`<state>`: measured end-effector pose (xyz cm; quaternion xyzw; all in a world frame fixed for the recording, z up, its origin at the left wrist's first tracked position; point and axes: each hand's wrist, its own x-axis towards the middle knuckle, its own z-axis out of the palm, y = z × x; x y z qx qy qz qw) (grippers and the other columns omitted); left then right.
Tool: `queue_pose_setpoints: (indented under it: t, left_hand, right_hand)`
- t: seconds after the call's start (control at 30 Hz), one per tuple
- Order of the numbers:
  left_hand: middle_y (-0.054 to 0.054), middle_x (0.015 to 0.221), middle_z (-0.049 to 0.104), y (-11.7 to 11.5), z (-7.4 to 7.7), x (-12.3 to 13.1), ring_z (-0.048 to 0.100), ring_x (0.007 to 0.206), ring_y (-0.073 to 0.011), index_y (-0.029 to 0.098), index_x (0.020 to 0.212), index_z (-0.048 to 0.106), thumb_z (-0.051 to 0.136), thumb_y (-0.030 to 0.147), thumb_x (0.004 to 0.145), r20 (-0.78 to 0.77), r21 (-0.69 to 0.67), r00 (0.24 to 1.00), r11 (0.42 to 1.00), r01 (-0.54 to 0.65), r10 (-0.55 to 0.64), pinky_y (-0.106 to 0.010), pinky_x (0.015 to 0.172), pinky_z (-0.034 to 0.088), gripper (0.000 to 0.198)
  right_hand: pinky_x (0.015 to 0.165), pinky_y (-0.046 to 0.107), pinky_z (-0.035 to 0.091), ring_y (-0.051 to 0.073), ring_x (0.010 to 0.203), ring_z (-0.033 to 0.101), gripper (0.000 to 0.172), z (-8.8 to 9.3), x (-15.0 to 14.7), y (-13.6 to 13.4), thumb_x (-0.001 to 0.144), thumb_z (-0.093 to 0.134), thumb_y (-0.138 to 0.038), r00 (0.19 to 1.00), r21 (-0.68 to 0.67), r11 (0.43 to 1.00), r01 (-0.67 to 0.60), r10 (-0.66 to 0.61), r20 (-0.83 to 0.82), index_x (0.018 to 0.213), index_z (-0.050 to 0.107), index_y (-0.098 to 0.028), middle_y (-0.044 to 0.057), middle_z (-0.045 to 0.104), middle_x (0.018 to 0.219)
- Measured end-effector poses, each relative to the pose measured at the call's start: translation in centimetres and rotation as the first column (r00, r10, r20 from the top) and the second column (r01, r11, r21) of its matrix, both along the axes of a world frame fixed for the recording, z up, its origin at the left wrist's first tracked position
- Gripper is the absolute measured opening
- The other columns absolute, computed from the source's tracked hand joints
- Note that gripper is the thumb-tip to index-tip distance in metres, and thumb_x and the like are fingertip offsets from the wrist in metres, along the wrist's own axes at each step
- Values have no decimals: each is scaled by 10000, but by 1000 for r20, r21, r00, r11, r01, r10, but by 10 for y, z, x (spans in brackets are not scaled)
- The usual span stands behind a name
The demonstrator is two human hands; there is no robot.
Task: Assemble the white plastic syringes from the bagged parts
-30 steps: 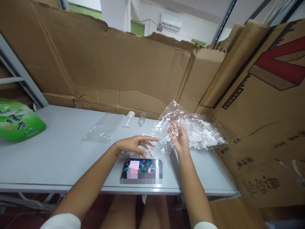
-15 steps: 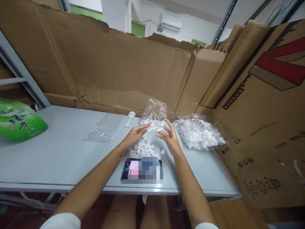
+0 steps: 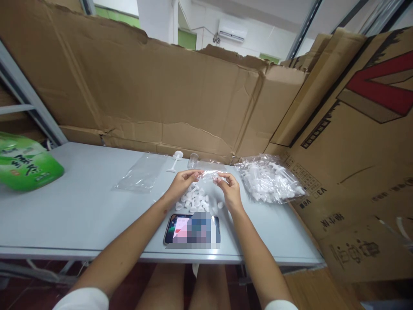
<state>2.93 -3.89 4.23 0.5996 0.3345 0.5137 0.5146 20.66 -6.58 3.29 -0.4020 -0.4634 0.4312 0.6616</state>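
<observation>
Bag (image 3: 209, 174) of thin clear film spans my left hand (image 3: 181, 184) and right hand (image 3: 231, 189), fingers of each pinched on it, just far of the loose caps (image 3: 194, 199). If the slick film slips from one grip, it could fold up; dipping too low might scatter the caps or push some against the phone (image 3: 190, 230), near on the table (image 3: 97, 206). A jar (image 3: 192, 160) and spool (image 3: 175, 162) limit room on the far side; a full bag (image 3: 271, 178) lies right, a flat bag (image 3: 142, 172) left.

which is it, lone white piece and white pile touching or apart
Apart: the head view shows grey tabletop between the lone white piece and the white pile.
</observation>
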Motion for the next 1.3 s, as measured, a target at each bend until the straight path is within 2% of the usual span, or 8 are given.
queue_pose_setpoints:
  t: [0.1,0.27,0.47,0.6,0.8,0.97,1.2,1.3]
  left_hand:
    - [-110,1058,644,1,-2,0,579,961,-237,139,970,661,598,445,719,35,-20,999,1000,-5,6,-353,807,469,400]
    - [-101,958,671,3,-3,1,636,834,-206,146,1153,553,605,410,726,110,-74,994,997,19,-11,-364,787,474,505]
    - [-85,892,673,3,-1,2,650,757,-183,143,1181,513,598,380,734,155,-90,988,996,12,2,-333,748,480,513]
    - [-83,889,672,1,1,3,646,728,-170,160,1194,483,555,359,770,168,-51,986,999,14,-5,-316,716,485,474]
    - [-69,928,654,-2,2,4,641,712,-149,197,1183,457,488,344,818,147,67,988,996,-52,42,-294,686,484,395]
    - [-54,909,647,-5,5,5,587,518,-88,201,1170,451,466,338,829,60,162,994,981,-104,95,-269,601,474,369]
    - [-68,895,647,-3,11,2,530,436,-63,174,1135,464,501,326,809,84,158,994,984,-84,71,-250,518,461,362]
    - [-67,896,652,-4,10,1,525,429,-60,175,1131,464,515,335,800,94,147,994,986,-71,58,-248,514,462,371]
  right_hand:
    - [815,350,481,173,864,605,257,-3,2,3,676,644,-281,999,0,1000,23,-23,47,915,608,-192,63,600,1072]
    - [795,363,491,206,933,603,398,-4,4,4,683,637,-277,999,-3,1000,-21,21,42,1071,577,-218,82,581,1163]
    - [737,344,525,243,1090,529,397,3,1,1,695,610,-251,999,12,1000,-20,20,26,1089,585,-214,87,585,1175]
    - [706,350,547,247,1068,549,385,7,1,-1,696,604,-247,1000,8,1000,-13,13,0,1080,592,-219,77,594,1164]
    - [729,371,550,253,1084,541,373,9,3,-1,708,600,-265,999,36,999,-4,3,36,1078,599,-223,70,594,1166]
    - [736,359,545,248,1093,536,352,9,6,0,725,586,-265,998,65,998,8,-12,61,1075,604,-228,69,593,1167]
    - [745,366,527,238,959,623,324,12,6,0,737,579,-267,998,101,995,-12,6,61,1059,610,-249,64,573,1188]
    - [752,360,520,247,997,605,331,14,9,-2,746,567,-276,996,126,991,-43,33,83,1074,600,-255,58,521,1250]
